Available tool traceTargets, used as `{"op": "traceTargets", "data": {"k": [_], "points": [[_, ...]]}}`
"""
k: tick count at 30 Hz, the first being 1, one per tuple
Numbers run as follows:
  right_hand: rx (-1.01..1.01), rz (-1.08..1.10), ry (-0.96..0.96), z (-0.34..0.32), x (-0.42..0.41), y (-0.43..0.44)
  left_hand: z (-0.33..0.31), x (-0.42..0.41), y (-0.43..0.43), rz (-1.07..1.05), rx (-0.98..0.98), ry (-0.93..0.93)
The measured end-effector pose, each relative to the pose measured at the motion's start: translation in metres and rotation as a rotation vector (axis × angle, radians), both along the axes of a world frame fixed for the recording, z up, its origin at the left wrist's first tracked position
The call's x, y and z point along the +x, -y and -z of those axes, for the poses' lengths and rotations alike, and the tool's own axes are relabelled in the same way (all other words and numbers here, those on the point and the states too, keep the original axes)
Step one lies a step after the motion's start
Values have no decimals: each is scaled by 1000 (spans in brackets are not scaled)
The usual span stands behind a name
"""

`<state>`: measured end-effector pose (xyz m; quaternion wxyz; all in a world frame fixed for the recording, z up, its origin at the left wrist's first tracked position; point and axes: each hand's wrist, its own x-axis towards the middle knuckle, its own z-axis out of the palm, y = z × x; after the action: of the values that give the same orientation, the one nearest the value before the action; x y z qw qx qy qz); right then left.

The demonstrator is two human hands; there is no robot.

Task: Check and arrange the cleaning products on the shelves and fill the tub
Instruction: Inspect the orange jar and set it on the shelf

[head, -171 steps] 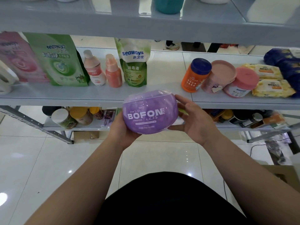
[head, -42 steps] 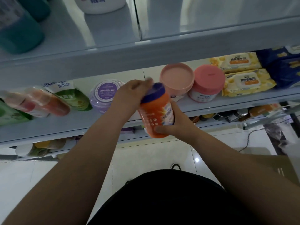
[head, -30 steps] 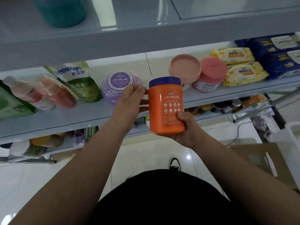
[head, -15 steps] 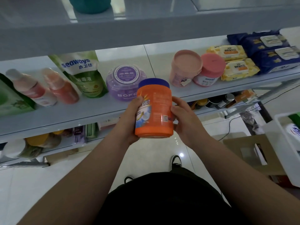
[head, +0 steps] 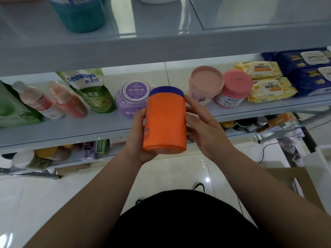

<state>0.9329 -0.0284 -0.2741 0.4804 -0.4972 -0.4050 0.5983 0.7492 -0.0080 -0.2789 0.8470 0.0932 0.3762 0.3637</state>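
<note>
the orange cylindrical plastic jar with a dark blue screw lid (head: 164,122) is held upright in the air in front of the middle shelf (head: 71,129), between both hands and clear of every surface. the left hand (head: 138,142) cups its lower left side and base, with its fingers (head: 141,115) curled onto the wall. the right hand (head: 206,131) clamps the opposite side, one of its fingers (head: 192,104) reaching up to just under the lid. both sets of fingers are closed on the jar, not spread.

the face turned to the camera is plain orange, and only a sliver of label shows at the left edge. the check of the product looks to be under way.

the jar looks like stiff, smooth moulded plastic, so it should not give under a squeeze but could slide in a loose grip. how heavy it is cannot be told, as the wall hides what is inside. taking it round the straight body with a palm under the base seems the safe hold. lifting by the lid alone risks the lid turning loose.

behind it on the shelf stands a round translucent purple tub (head: 129,99), and to the right two pink lidded tubs (head: 220,90), with a gap between them. a white plastic tub (head: 320,169) shows at the right edge, on or near the floor.
</note>
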Motion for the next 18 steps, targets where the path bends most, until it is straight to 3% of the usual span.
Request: {"op": "traceTargets", "data": {"k": [5, 8, 10, 12, 15, 18], "points": [[-68, -47, 74, -7, 10, -15, -4, 21, -4, -95, -114, 20], [-244, -97, 103, -11, 9, -25, -14, 30, -11, -55, -12, -326], [-386, -126, 46, -8, 9, -32, -19, 36, -12, 68, 61, -615], [-481, -114, -51, -11, 12, -37, -23, 39, -11, 133, 130, -762], [-549, -41, -214, -12, 20, -41, -22, 35, -9, 15, 154, -700], [-571, -23, -362, -16, 14, -37, -16, 30, -3, -66, 5, -394]]}}
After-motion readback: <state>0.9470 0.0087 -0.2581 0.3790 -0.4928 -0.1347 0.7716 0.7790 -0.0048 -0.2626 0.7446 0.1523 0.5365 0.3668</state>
